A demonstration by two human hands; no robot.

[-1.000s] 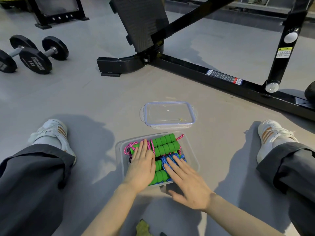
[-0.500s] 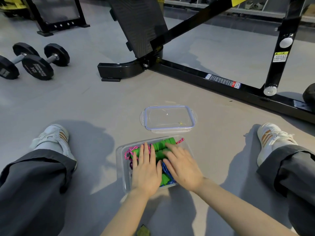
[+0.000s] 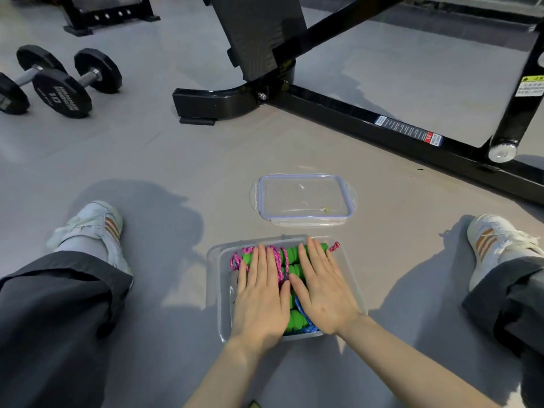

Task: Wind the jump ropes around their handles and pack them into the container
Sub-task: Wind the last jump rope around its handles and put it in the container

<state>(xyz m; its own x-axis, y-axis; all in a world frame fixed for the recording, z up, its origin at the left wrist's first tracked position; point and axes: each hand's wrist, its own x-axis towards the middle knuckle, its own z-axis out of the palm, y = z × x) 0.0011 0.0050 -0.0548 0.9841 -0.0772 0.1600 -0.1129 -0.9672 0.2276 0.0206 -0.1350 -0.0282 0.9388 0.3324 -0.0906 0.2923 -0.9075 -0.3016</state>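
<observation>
Neither grip is closing on anything: the left hand (image 3: 260, 298) and the right hand (image 3: 323, 293) are lying flat side by side, fingers straight, palms pressing down on the jump ropes (image 3: 290, 262) packed in the container (image 3: 216, 278). That clear tub is sitting on the floor (image 3: 176, 154) between the person's outstretched legs. Green handles are running roughly from 9 to 3 o'clock in it, with pink cord (image 3: 276, 257) showing between the left fingers and blue cord (image 3: 306, 318) peeking out beside the right palm. A pink tail (image 3: 334, 247) is poking up at the rim near 1 o'clock, and it is looking likely to get trapped under a seal. Packing is appearing all but done, with closing left. What the coming move is turning on is the lid (image 3: 303, 198): it is lying flat at 12 o'clock from the tub, just beyond the far rim and not touching it, its long axis also running 9 to 3. It is sitting slightly toward the right hand's side, so those fingertips are reaching nearer. Farther out, a black machine frame (image 3: 353, 113) is crossing from 12 to 2 o'clock and dumbbells (image 3: 59, 81) are resting at 10 o'clock.
</observation>
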